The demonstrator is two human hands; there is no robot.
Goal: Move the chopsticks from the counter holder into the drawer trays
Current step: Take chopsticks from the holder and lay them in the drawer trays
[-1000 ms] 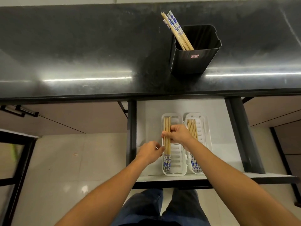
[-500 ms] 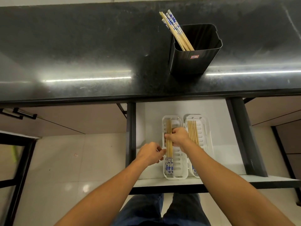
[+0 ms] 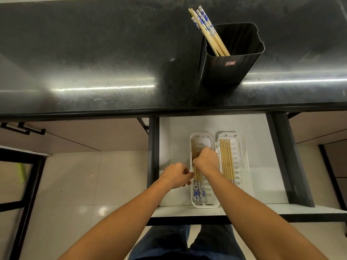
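Note:
A black holder (image 3: 230, 59) stands on the dark counter (image 3: 93, 53) with several wooden chopsticks (image 3: 206, 29) leaning out of its left corner. Below it, in the open white drawer (image 3: 262, 166), lie two white slotted trays. The left tray (image 3: 201, 202) holds chopsticks (image 3: 198, 190) with blue-patterned ends toward me. My right hand (image 3: 206, 160) rests closed on the middle of that bundle. My left hand (image 3: 175, 175) touches the tray's left edge and the bundle's side with curled fingers. The right tray (image 3: 238, 156) holds several chopsticks (image 3: 227, 160) laid side by side.
The drawer's dark side rails (image 3: 285, 156) frame it left and right. A pale tiled floor (image 3: 75, 184) lies to the left below, with a dark metal frame (image 3: 28, 184) at the far left. My legs in dark trousers (image 3: 169, 244) stand under the drawer front.
The bundle has sunk into the left tray under my right hand, which shifted slightly right and down. My left hand stayed at the tray's left edge.

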